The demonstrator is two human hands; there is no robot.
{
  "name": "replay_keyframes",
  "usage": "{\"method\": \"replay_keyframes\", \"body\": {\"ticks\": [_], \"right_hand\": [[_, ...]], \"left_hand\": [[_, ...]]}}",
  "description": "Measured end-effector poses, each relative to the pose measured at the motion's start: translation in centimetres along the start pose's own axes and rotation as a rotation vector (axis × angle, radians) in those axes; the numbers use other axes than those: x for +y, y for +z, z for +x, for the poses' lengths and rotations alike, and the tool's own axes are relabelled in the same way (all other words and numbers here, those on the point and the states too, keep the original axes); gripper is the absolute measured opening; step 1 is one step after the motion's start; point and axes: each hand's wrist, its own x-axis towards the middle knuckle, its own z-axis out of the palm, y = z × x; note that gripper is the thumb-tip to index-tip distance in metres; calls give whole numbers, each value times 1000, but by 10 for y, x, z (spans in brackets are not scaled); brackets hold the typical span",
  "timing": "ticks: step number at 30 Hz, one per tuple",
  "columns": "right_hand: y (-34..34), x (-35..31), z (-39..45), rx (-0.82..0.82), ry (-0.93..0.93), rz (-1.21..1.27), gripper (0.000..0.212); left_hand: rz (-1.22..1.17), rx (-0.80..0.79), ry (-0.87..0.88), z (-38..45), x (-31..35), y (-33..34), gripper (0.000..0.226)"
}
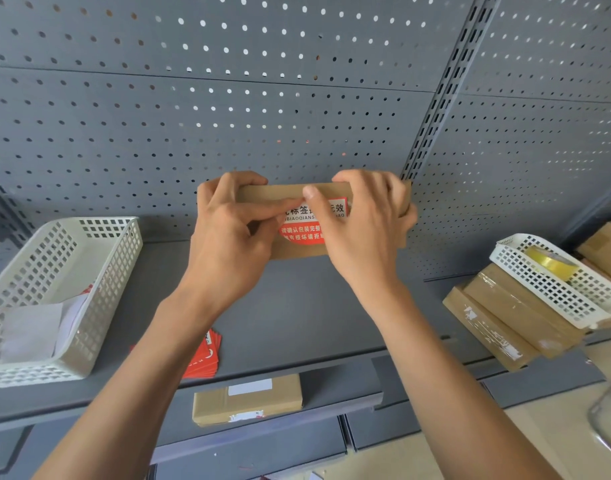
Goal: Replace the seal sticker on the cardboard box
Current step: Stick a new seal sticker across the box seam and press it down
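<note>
1. Head view: the cardboard box [299,249] is held up in front of the grey pegboard wall [228,109], above the shelf [290,317], with a long side face turned toward the camera.
2. The seal sticker [302,230], red and white with printed characters, lies on that face and seems to reach up to the top edge; whether it folds over is hidden.
3. The left hand [233,233] wraps the box's left end, its fingers curled over the top and its forefinger stretched across the sticker's upper part.
4. The right hand [363,223] clasps the right end, its thumb [314,202] pressing on the sticker near the top edge.
5. My judgement: the step in hand is smoothing the sticker down. Done well, it means rubbing from the middle outward so no air stays under it, then running a finger firmly along the edge.
6. Both hands should keep the box square and steady; a tilt could crease the sticker.
7. The white basket [99,271] at the left and the red sticker stack [207,358] on the shelf lie well apart from the box.
</note>
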Motion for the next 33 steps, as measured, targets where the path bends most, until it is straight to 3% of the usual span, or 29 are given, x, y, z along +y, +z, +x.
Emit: {"method": "replay_keyframes", "body": {"ticks": [11,23,33], "right_hand": [[-7,8,3,-62,18,126,15],[-15,13,11,-128,104,228,18],[-19,19,12,-149,49,260,31]], "left_hand": [[-3,-75,-7,1,-1,-5,36],[-30,-78,-30,2,-1,-7,35],[-75,-56,-40,2,-6,-10,25]]}}
